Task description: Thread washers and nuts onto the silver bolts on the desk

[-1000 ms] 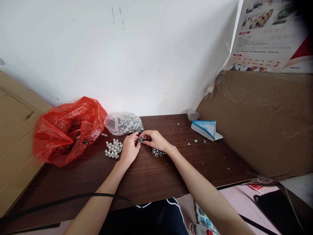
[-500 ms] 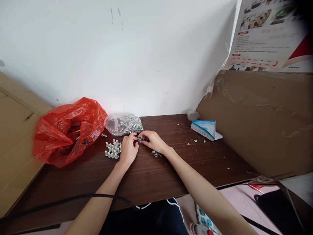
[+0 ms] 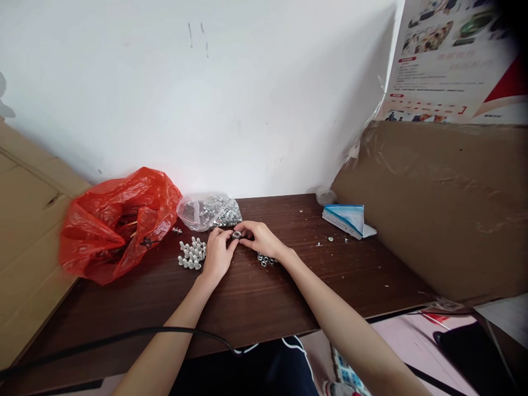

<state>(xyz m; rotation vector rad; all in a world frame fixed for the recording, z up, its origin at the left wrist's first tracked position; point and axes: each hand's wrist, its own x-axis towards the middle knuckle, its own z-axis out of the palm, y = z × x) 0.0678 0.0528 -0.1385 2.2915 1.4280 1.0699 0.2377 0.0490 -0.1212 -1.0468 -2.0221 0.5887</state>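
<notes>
As fingers (image 3: 247, 225) pinch a metal ring (image 3: 236, 235), hexagonal nuts (image 3: 264, 263) gleam.

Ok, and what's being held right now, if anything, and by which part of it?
A small round grey metal ring, held by its outer rim, between the fingers of the left hand and the right hand.
</notes>
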